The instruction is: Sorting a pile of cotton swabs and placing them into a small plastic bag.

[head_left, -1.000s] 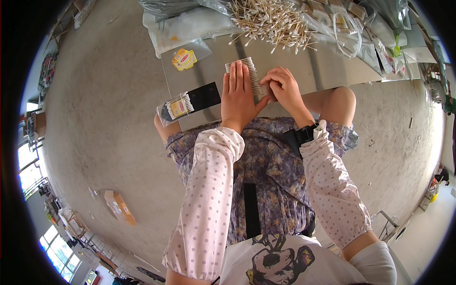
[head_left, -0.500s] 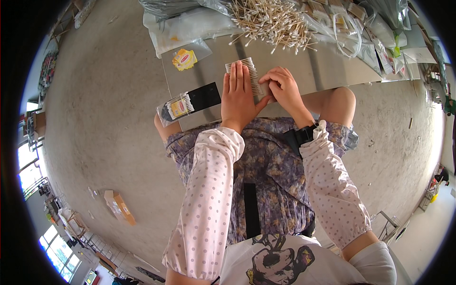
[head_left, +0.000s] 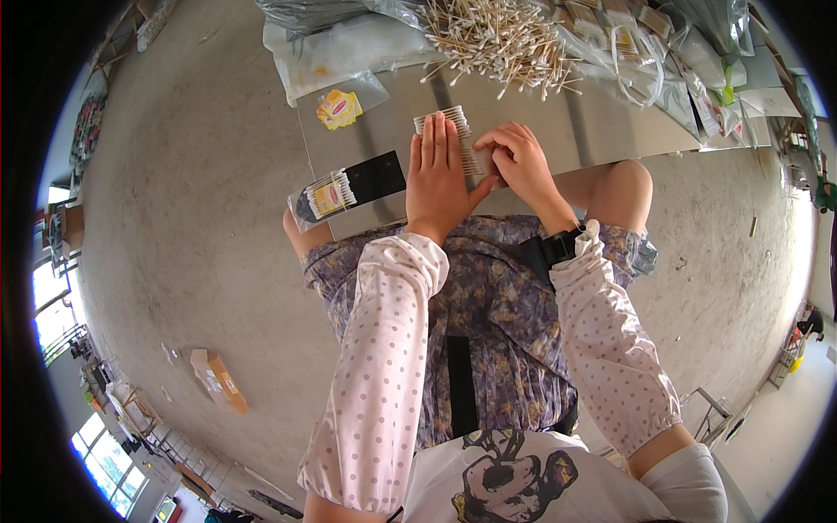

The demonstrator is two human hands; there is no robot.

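A flat row of cotton swabs (head_left: 469, 150) lies side by side on the metal tabletop (head_left: 523, 118). My left hand (head_left: 434, 179) rests over its left part, fingers stretched out and lying flat. Just right of the row is my right hand (head_left: 521, 164), its fingers curled and the index fingertip close to the swab tips. Whether anything sits between that thumb and finger is hidden. Left of my hands, a clear bag of cotton swabs with a yellow label (head_left: 329, 197) lies beside a black strip (head_left: 375, 177).
A big heap of loose cotton swabs (head_left: 501, 44) covers the far edge. Yellow cards (head_left: 338, 110) lie at the table's far left on clear plastic. Plastic bags (head_left: 689, 61) and bundled swabs crowd the far right. A cardboard box (head_left: 220, 381) stands on the floor at left.
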